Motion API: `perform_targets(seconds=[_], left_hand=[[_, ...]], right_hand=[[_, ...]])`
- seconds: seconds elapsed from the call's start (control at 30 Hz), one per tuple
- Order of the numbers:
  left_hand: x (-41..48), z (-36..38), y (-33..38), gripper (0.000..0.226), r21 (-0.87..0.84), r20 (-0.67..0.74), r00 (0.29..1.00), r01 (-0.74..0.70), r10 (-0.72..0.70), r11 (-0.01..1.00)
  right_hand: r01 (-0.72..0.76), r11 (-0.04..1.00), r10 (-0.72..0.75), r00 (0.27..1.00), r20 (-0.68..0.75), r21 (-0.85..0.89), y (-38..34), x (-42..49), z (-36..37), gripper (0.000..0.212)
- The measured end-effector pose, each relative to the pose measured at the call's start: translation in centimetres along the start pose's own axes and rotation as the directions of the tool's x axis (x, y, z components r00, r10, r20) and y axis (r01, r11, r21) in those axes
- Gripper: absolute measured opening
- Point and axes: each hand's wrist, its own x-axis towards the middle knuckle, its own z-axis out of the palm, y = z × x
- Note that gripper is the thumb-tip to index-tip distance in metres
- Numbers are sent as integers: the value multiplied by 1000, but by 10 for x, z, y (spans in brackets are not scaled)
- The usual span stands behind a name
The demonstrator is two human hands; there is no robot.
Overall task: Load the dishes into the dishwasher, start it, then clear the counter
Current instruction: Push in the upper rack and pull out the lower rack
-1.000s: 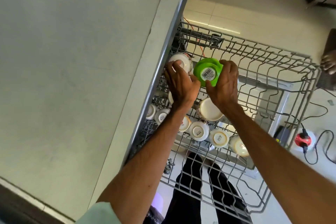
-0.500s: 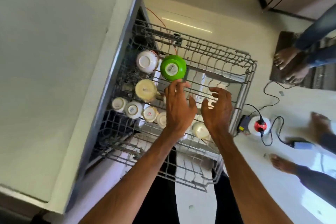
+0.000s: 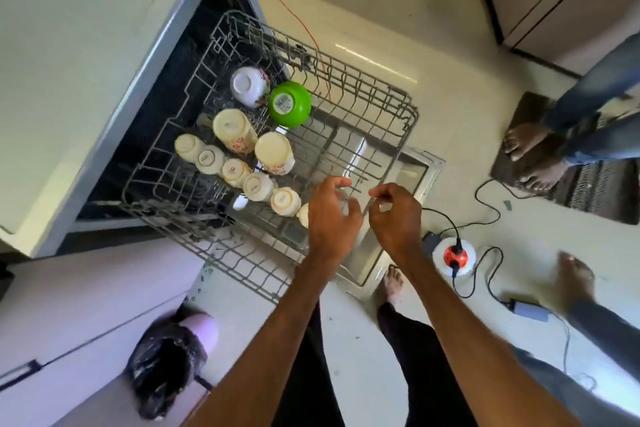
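Observation:
The grey wire rack [image 3: 388, 107] of the dishwasher is pulled out below me. A green bowl [image 3: 290, 103] sits upside down in it, beside a white bowl [image 3: 248, 86]. Two cream bowls [image 3: 235, 130] and a row of several small cream cups [image 3: 256, 186] stand upside down nearer me. My left hand [image 3: 330, 218] and my right hand [image 3: 394, 218] hover over the rack's near right part, fingers loosely curled, holding nothing. One cup is partly hidden behind my left hand.
The pale counter [image 3: 69, 45] lies to the left above the dishwasher opening. A bin with a black bag [image 3: 166, 367] stands at lower left. On the floor right: a red-and-white power plug [image 3: 454, 258] with cables, a mat [image 3: 571, 163], other people's feet [image 3: 526, 139].
Both hands let go of the green bowl, left it in the rack and drew back toward me. My view pulled away, so more of the floor and rack shows.

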Motion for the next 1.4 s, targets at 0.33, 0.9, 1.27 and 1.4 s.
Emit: perform_targets(seconds=[0.33, 0.9, 1.27, 1.4], left_hand=[[-31, 19, -3, 16, -496, 314, 809, 587, -497, 641], [-57, 40, -81, 23, -733, 659, 544, 311, -519, -605], [-39, 0, -98, 24, -787, 549, 668, 210, -502, -581], [-15, -26, -108, 23, -798, 529, 680, 195, -508, -570]], right_hand=[[-387, 922, 384, 916, 118, 2, 12, 24, 6, 54], [-654, 734, 525, 718, 457, 184, 11, 47, 46, 93], [-630, 745, 448, 717, 534, 221, -41, 41, 78, 86], [-607, 759, 391, 714, 580, 235, -64, 49, 102, 59]])
